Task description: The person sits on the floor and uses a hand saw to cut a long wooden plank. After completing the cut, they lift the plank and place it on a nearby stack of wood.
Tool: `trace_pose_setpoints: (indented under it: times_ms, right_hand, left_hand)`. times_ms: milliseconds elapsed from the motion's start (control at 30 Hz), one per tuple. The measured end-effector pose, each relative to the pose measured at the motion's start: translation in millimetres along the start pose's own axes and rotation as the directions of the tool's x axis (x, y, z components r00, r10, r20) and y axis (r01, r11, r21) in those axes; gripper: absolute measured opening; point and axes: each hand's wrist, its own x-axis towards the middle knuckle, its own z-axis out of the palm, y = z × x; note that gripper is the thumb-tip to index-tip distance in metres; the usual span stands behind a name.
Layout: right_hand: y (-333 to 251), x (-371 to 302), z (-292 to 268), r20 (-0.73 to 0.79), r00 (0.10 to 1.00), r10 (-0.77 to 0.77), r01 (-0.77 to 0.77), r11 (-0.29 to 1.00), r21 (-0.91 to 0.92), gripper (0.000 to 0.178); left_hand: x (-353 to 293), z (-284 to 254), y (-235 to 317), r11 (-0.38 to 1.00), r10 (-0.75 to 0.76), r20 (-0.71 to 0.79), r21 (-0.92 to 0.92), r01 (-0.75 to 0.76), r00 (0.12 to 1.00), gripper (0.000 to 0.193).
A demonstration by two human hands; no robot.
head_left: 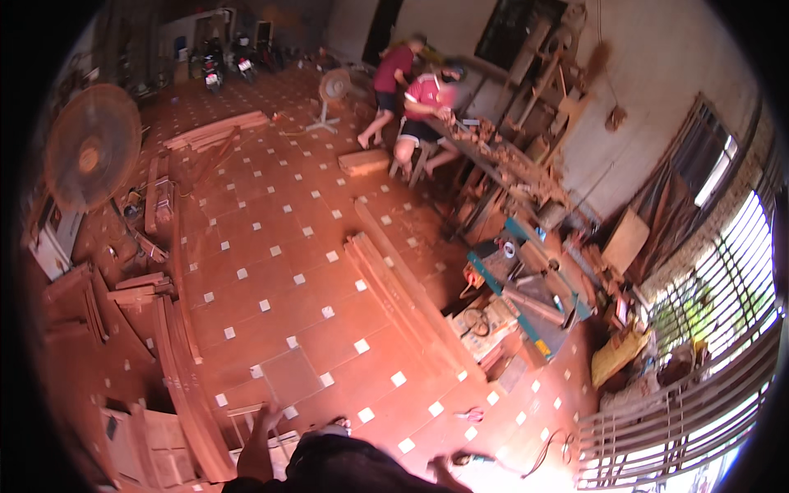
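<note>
At the lower left, my left hand [267, 417] is beside a small frame of pale wooden slats [243, 421], its fingers seeming to be stretched out. Whether it touches the slats is unclear. My right hand [439, 465] is low at the bottom edge, next to a dark tool [470, 458] in bright glare. Its fingers are too small and washed out to read, so a grip on that tool cannot be confirmed. Red-handled scissors [471, 414] lie on the tiled floor ahead of the right hand.
Long planks [403, 296] lie ahead; more timber [185, 386] lies along the left. A green-edged machine table [526, 287] stands at right near a barred window [707, 304]. A black cord [549, 450] curls on the floor. Two people [427, 103] are at a far bench; fans [90, 152] stand left.
</note>
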Motion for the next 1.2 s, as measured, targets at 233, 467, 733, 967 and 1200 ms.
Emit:
trace_pose_setpoints:
  times_ms: [233,467,733,967,1200]
  right_hand:
    - [-263.4,29.6,-76.5,-0.439,0.891,-0.115,0.231,0.947,0.222,0.034]
    - [-366.8,191.1,-105.5,-0.349,0.937,0.006,-0.002,1.000,0.010,0.029]
    - [-619.8,266.6,-143.1,-0.201,0.963,0.179,-0.193,0.980,-0.053,0.035]
    - [-918.3,396.0,-150.5,-0.328,0.864,-0.381,0.383,0.922,-0.062,0.031]
    - [-1196.5,406.2,-139.1,-0.200,0.846,-0.494,0.496,0.867,-0.040,0.039]
  left_hand:
    - [102.8,-88.0,376.6,0.852,0.514,-0.043,0.141,-0.504,0.857,0.033]
    - [238.1,-167.6,408.8,0.914,0.403,-0.156,0.021,-0.405,0.902,0.028]
    - [187.4,-193.1,224.5,0.649,-0.712,-0.260,-0.599,0.470,0.653,0.022]
    - [247.1,-166.5,311.2,0.370,-0.820,-0.054,-0.809,0.457,0.569,0.025]
    - [464.7,-300.6,424.1,0.452,-0.706,-0.057,-0.803,0.388,0.706,0.030]
